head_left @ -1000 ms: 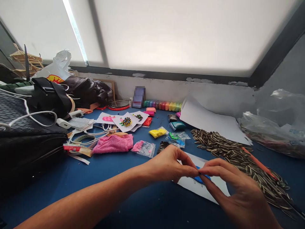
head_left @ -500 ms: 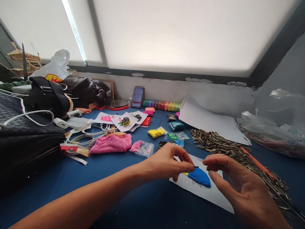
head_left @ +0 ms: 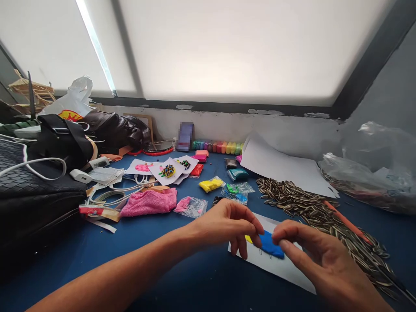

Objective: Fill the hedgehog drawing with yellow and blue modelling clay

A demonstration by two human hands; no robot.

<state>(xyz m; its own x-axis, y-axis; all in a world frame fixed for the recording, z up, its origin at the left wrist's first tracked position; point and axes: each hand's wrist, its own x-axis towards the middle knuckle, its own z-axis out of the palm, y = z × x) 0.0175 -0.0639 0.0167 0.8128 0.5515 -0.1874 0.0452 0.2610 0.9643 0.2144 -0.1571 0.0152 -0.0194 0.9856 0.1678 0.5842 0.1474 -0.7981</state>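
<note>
My left hand point(head_left: 229, 225) is over the left part of a white sheet of paper point(head_left: 276, 268), its thumb and forefinger brought together. What they hold, if anything, is hidden. My right hand point(head_left: 325, 255) hovers at the paper's right side, thumb and forefinger almost touching, and I cannot make out what is between them. On the sheet, between both hands, lies a flat blue clay shape point(head_left: 271, 246) with a yellow clay part point(head_left: 248, 238) at its left end. Small pencil marks show beneath the blue clay.
Striped sunflower seeds point(head_left: 299, 201) spread to the right, with an orange stick point(head_left: 346, 221) on them. Behind the hands lie a yellow clay packet point(head_left: 211, 185) and other clay packets. A pink cloth point(head_left: 149, 202), decorated cards point(head_left: 167, 171) and a black bag point(head_left: 35, 190) are leftward.
My fingertips have drawn closer together over the blue clay, and my right thumb and forefinger have narrowed. Small dark bits seen at both hands' fingertips before no longer show. The view has shifted slightly.
</note>
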